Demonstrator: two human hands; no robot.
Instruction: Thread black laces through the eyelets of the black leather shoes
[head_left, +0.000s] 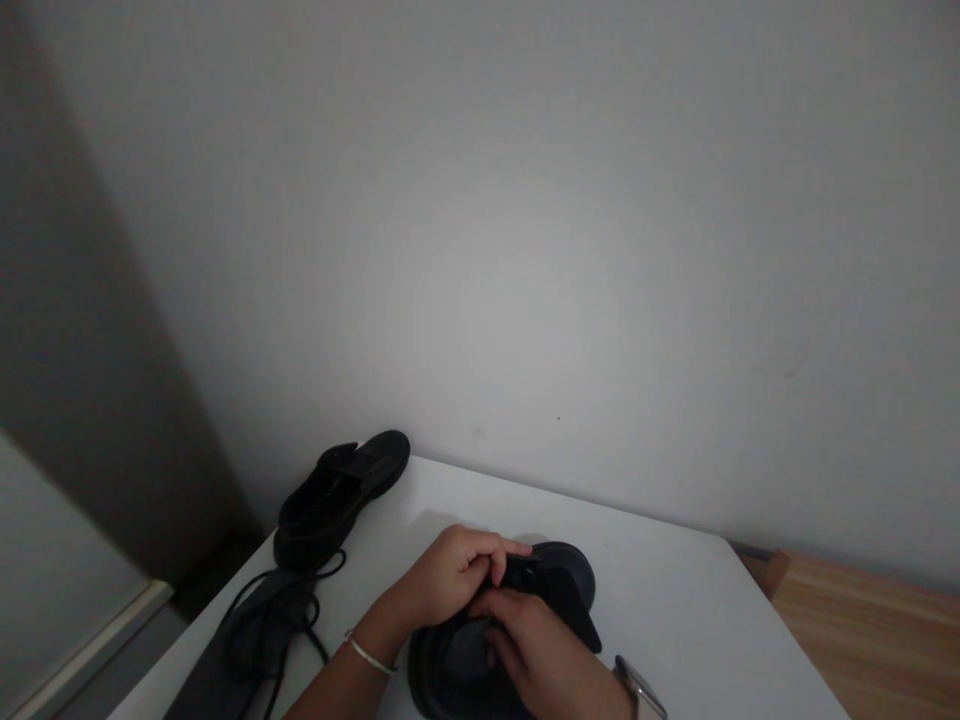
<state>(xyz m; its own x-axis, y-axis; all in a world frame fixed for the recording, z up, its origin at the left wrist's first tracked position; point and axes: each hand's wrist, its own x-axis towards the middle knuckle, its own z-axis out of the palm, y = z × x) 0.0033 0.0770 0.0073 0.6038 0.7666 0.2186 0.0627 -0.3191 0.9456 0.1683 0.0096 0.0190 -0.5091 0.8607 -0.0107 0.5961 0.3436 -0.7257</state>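
Observation:
A black sandal (570, 575) lies on the white table, its toe end pointing away from me and its strap flap hanging out to the right. My left hand (454, 570) is closed at the sandal's upper, with the index finger extended along the strap. Just below it, my right hand (536, 645) reaches over the opening with curled fingers gripping the upper. Both hands cover much of the sandal's middle, so the exact spot they pinch is hidden. The second black sandal (337, 495) sits apart at the table's left edge.
A tangled black cord (289, 610) rests over a dark grey flat piece (240, 650) on the left of the white table (660, 580). The grey wall (525, 250) rises directly behind the table. Wooden flooring (862, 630) shows at the right.

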